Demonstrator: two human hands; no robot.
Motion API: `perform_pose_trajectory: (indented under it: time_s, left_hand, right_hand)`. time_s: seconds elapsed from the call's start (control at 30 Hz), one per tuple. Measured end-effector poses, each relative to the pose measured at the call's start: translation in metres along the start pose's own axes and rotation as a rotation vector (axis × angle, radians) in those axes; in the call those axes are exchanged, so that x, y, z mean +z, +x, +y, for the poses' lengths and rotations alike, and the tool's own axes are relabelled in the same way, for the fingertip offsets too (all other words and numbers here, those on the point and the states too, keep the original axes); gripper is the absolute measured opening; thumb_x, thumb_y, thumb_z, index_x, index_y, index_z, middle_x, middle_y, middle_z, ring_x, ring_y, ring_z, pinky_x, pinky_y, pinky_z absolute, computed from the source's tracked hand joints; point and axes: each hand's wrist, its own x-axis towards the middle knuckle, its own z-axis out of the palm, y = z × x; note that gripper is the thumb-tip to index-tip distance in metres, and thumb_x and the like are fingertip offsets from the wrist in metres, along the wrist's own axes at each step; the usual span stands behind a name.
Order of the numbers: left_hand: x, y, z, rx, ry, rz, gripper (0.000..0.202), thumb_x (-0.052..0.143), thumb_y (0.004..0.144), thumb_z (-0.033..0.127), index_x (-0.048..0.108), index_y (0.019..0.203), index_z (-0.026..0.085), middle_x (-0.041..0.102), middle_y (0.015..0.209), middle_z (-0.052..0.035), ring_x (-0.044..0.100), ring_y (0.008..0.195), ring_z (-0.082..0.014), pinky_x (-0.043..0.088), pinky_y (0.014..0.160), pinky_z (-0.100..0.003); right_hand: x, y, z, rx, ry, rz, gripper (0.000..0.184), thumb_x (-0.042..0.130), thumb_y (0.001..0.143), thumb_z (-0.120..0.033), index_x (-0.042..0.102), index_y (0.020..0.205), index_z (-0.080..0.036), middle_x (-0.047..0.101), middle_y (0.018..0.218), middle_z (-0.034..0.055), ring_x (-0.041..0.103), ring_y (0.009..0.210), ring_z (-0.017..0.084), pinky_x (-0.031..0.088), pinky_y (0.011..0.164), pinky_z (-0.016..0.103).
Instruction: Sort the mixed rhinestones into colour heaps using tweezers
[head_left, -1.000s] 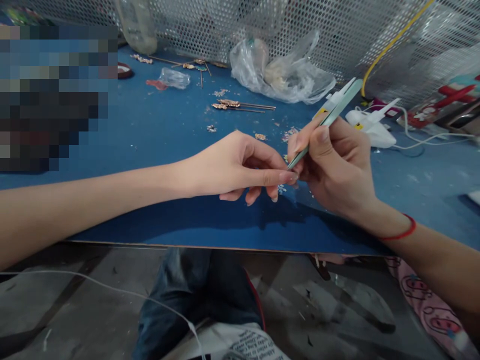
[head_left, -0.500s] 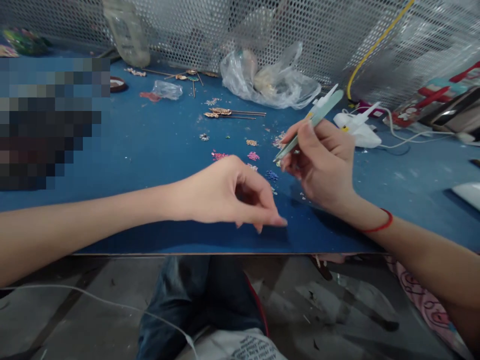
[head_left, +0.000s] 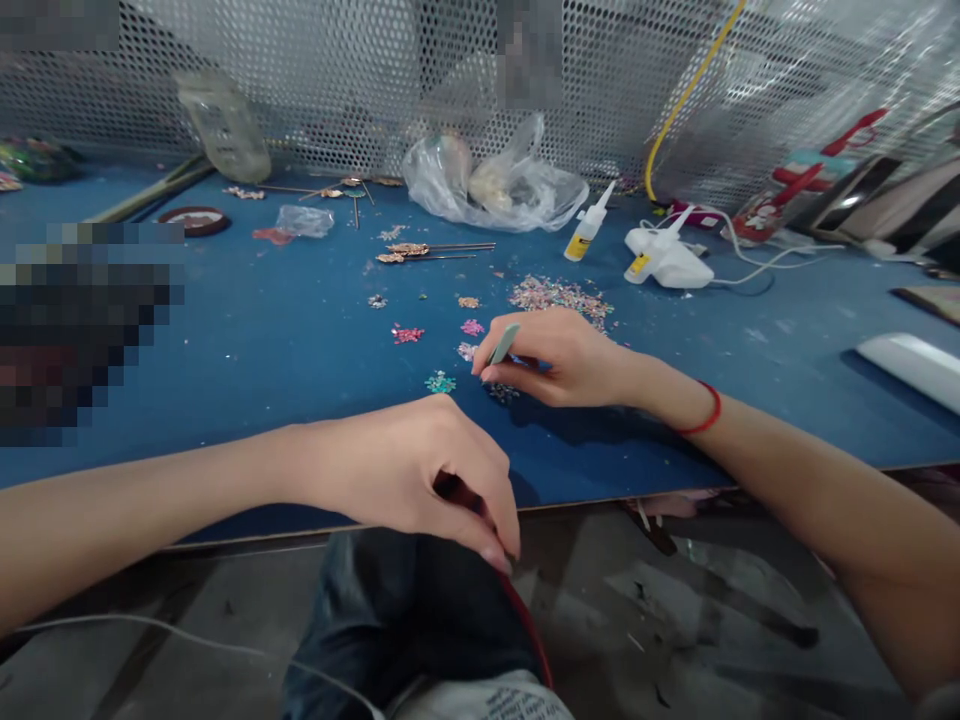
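Observation:
My right hand point(head_left: 559, 358) rests low over the blue board point(head_left: 255, 345), gripping pale green tweezers point(head_left: 504, 344) whose tips are hidden by my fingers. Beside its fingertips lie a teal floral piece point(head_left: 440, 383) and a small pink piece point(head_left: 469, 351). A heap of multicoloured glitter pieces point(head_left: 559, 295) sits just beyond that hand. My left hand point(head_left: 427, 470) is curled at the board's front edge, with its fingertips hanging over my lap and nothing visible in it.
Gold-ornamented hairpins point(head_left: 435, 250) and a plastic bag point(head_left: 491, 185) lie further back. Two white glue bottles point(head_left: 587, 232) point(head_left: 664, 260) stand at right, before a perforated metal screen point(head_left: 300, 80). A blurred area covers the board's left side.
My right hand has moved left and lower, with the tweezers now mostly hidden. My left hand has drawn back to the board's front edge. The view has tilted, showing more of the board.

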Motion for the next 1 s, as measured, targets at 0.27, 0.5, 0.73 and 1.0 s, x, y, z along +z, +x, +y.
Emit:
perform_pose_trajectory:
  time_s: [0.27,0.5,0.73,1.0]
  left_hand:
    - [-0.023,-0.001,-0.009,-0.076,-0.151,0.466,0.005,0.079,0.083,0.019,0.08,0.086,0.015,0.074,0.065,-0.0017,0.064,0.052,-0.0082,0.051,0.05,-0.014]
    - [-0.053,-0.007,-0.03,0.0,-0.156,1.067,0.012,0.072,0.084,0.016,0.074,0.072,0.018,0.058,0.048,0.0029,0.048,0.042,-0.0061,0.038,0.041,-0.018]
    - [-0.052,-0.006,-0.033,-0.044,-0.126,1.149,0.016,0.067,0.087,0.013,0.072,0.071,0.016,0.056,0.05,0.0031,0.046,0.042,-0.0059,0.035,0.042,-0.019]
    - [-0.052,-0.005,-0.036,-0.053,-0.102,1.13,0.017,0.068,0.088,0.014,0.072,0.072,0.018,0.065,0.059,-0.0003,0.046,0.044,-0.0074,0.039,0.044,-0.022]
  right_hand:
    - [-0.018,0.0,-0.005,0.031,0.054,-0.129,0.006,0.064,0.098,-0.019,0.066,0.093,-0.017,0.074,0.086,0.0034,0.066,0.075,0.012,0.049,0.069,0.023]
    - [-0.022,0.001,-0.006,0.084,0.158,-0.142,0.005,0.065,0.097,-0.021,0.068,0.093,-0.021,0.073,0.084,0.0038,0.068,0.076,0.015,0.053,0.071,0.028]
    - [-0.015,-0.005,-0.001,0.147,0.211,-0.134,0.003,0.068,0.095,-0.023,0.067,0.094,-0.025,0.074,0.086,0.0026,0.07,0.076,0.016,0.055,0.069,0.029]
    - [0.001,-0.008,-0.005,0.059,0.133,-0.04,0.012,0.061,0.098,-0.018,0.064,0.088,-0.024,0.068,0.081,0.0025,0.063,0.072,0.016,0.053,0.067,0.03]
